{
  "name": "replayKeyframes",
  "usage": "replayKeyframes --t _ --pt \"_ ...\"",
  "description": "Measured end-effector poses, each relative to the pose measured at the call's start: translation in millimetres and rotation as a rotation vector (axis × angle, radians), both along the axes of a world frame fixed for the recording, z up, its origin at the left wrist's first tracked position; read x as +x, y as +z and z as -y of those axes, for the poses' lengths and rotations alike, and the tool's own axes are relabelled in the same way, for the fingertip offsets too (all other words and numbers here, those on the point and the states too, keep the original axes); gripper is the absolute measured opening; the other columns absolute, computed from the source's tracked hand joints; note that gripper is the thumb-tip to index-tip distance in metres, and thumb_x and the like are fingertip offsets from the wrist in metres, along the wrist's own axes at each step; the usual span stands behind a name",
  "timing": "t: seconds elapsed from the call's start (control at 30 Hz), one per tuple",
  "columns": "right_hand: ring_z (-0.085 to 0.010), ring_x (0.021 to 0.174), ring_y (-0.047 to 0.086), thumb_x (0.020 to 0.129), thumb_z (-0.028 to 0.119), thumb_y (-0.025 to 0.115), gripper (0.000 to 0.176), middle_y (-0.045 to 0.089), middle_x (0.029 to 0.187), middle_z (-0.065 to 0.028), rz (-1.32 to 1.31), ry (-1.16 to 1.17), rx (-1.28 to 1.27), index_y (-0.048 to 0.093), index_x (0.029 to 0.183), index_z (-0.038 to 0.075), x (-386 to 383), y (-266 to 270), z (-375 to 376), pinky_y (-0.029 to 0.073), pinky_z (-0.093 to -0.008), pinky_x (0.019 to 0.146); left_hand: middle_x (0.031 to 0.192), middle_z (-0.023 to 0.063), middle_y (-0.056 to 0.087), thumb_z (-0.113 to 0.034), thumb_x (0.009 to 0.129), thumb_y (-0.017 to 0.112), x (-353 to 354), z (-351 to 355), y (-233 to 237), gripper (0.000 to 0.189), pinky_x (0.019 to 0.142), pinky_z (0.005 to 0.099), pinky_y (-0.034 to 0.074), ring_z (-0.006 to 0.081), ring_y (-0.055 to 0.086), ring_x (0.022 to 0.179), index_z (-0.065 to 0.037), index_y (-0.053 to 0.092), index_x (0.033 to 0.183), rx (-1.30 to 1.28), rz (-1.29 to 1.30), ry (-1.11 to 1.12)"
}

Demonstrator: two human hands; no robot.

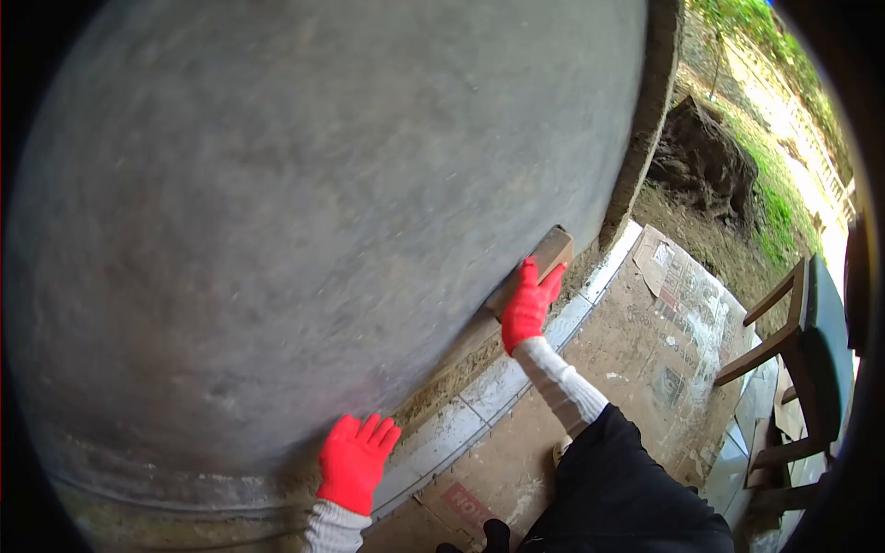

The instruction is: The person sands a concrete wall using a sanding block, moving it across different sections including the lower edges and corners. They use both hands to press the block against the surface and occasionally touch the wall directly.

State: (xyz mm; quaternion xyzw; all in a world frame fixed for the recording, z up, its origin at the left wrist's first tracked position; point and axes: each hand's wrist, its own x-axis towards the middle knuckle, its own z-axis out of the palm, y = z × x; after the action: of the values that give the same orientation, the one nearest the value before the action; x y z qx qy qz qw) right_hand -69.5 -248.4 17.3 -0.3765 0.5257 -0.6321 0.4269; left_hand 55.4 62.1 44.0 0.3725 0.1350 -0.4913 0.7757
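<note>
My right hand (pixel 529 311), in a red glove, grips a long brown block that looks like a wooden float (pixel 551 249). The float lies against the lower part of a grey plastered wall (pixel 313 203), tilted up to the right. Its underside and part of its back are hidden by the wall and my fingers. Lower down and to the left, my left hand (pixel 355 464), also red-gloved, is open with fingers extended at the foot of the wall. It holds nothing.
White tiles (pixel 489 392) run along the wall's base. Dirty flattened cardboard (pixel 608 341) covers the floor. At the right stand wooden chairs, one with a dark green back (pixel 823 341). Beyond the wall's edge (pixel 645 129) are a dark stump (pixel 705 152) and grass.
</note>
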Motion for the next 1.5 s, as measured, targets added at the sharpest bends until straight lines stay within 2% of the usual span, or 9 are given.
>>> replayKeyframes --t 0.17,0.27,0.6,0.73,0.97,1.07,1.17,1.4,1.5 --pt "-0.0350 0.118 0.043 0.084 0.044 0.057 0.084 0.020 0.146 -0.0214 0.264 0.046 0.162 0.015 0.147 0.005 -50.0 8.4 84.9 0.039 -0.0422 0.097 0.148 0.0222 0.020 -0.034 0.097 0.036 -9.3 27.0 20.2 0.069 0.106 0.0592 0.030 0.0435 0.031 0.131 0.004 0.003 0.144 0.103 -0.011 0.107" --pt "-0.0389 0.121 0.040 0.084 0.043 0.057 0.086 0.018 0.146 -0.0231 -0.025 -0.017 0.133 0.012 0.148 0.006 -35.2 -16.3 63.6 0.037 -0.0433 0.100 0.152 0.0193 0.009 -0.043 0.097 0.021 -16.4 52.5 20.9 0.068 0.109 0.0625 0.020 0.0426 0.014 0.138 -0.001 0.000 0.145 0.046 -0.195 0.307" --pt "-0.0429 0.121 0.040 0.084 0.046 0.052 0.086 0.022 0.142 -0.0262 0.135 0.042 0.195 0.013 0.147 0.003 -114.8 -10.9 208.6 0.045 -0.0447 0.091 0.153 0.0145 0.009 -0.047 0.094 0.026 29.7 40.9 3.2 0.067 0.108 0.0630 0.018 0.0416 0.013 0.138 -0.008 0.011 0.146 0.284 -0.191 0.447" --pt "-0.0504 0.133 0.019 0.080 0.038 0.065 0.095 0.000 0.146 -0.0317 -0.286 0.171 -0.052 0.005 0.148 0.008 -55.0 -16.3 65.1 0.030 -0.0511 0.105 0.152 0.0141 0.011 -0.048 0.092 0.029 45.8 39.7 -13.3 0.069 0.107 0.0623 0.019 0.0410 0.016 0.136 -0.008 0.013 0.146 0.352 -0.172 0.430" --pt "-0.0439 0.130 0.028 0.083 0.043 0.058 0.084 0.019 0.148 -0.0229 0.175 0.033 0.155 0.015 0.148 0.012 -123.2 -13.5 226.6 0.037 -0.0426 0.101 0.150 0.0134 0.016 -0.050 0.090 0.035 63.1 37.1 -32.4 0.072 0.107 0.0612 0.021 0.0401 0.021 0.133 -0.008 0.016 0.145 0.423 -0.135 0.401" --pt "-0.0457 0.129 0.030 0.080 0.046 0.060 0.094 0.004 0.148 -0.0274 0.238 0.213 0.235 0.008 0.148 0.008 -112.7 32.3 158.9 0.043 -0.0461 0.095 0.149 0.0131 0.018 -0.051 0.088 0.037 66.9 43.8 -40.0 0.073 0.106 0.0607 0.022 0.0397 0.023 0.132 -0.009 0.017 0.145 0.424 -0.136 0.393" --pt "-0.0481 0.135 0.017 0.078 0.039 0.068 0.100 0.005 0.146 -0.0325 -0.224 0.143 0.003 0.004 0.148 0.009 -70.4 -16.3 97.9 0.023 -0.0450 0.110 0.148 0.0128 0.020 -0.052 0.087 0.040 71.0 48.4 -51.2 0.075 0.106 0.0602 0.023 0.0393 0.026 0.131 -0.009 0.018 0.144 0.441 -0.134 0.378" --pt "-0.0353 0.102 0.054 0.083 0.040 0.057 0.084 0.021 0.143 -0.0239 0.269 0.049 0.235 0.013 0.148 0.011 -117.5 -1.8 202.9 0.052 -0.0468 0.072 0.146 0.0121 0.025 -0.054 0.085 0.046 82.8 40.8 -66.6 0.078 0.105 0.0591 0.026 0.0383 0.031 0.128 -0.009 0.021 0.144 0.439 -0.133 0.372" --pt "-0.0492 0.135 0.012 0.083 0.035 0.063 0.075 0.005 0.146 -0.0310 -0.088 0.132 0.053 0.027 0.144 0.008 -76.8 -9.8 106.3 0.030 -0.0436 0.107 0.145 0.0118 0.027 -0.055 0.083 0.048 84.9 39.5 -72.2 0.079 0.105 0.0586 0.026 0.0379 0.033 0.126 -0.010 0.022 0.143 0.442 -0.144 0.365"
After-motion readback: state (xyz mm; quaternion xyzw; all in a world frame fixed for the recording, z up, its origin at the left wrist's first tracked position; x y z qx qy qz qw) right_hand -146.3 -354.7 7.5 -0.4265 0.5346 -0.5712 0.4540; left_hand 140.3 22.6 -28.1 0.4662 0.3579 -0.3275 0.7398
